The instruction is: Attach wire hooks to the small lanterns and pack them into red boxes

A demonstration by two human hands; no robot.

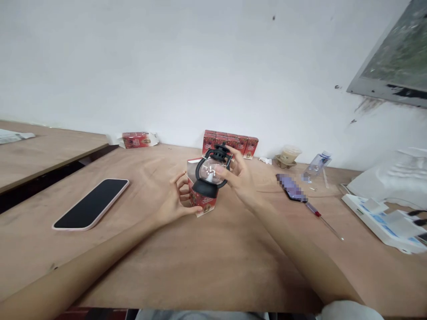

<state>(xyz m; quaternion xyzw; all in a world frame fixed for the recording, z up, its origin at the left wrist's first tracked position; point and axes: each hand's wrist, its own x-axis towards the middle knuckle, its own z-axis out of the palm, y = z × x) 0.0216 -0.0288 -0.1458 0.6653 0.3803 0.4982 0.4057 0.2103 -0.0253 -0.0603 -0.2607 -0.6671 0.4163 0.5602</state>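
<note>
My left hand (180,199) is wrapped round a red printed cardboard box (208,205) with its flap up, over the middle of the table. Just in front of the box, my right hand (239,178) grips a small black lantern (212,171) with a clear globe. The lantern is tilted, its cap up and its base down towards the left, and it covers much of the box. Whether the lantern touches the box I cannot tell.
Several red boxes (251,146) stand against the wall, and another red box (136,140) lies farther left. A pink-edged phone (91,204) is at left. To the right are a lidded cup (289,155), a bottle (316,165), another phone (291,187), a screwdriver (324,221) and a power strip (370,222).
</note>
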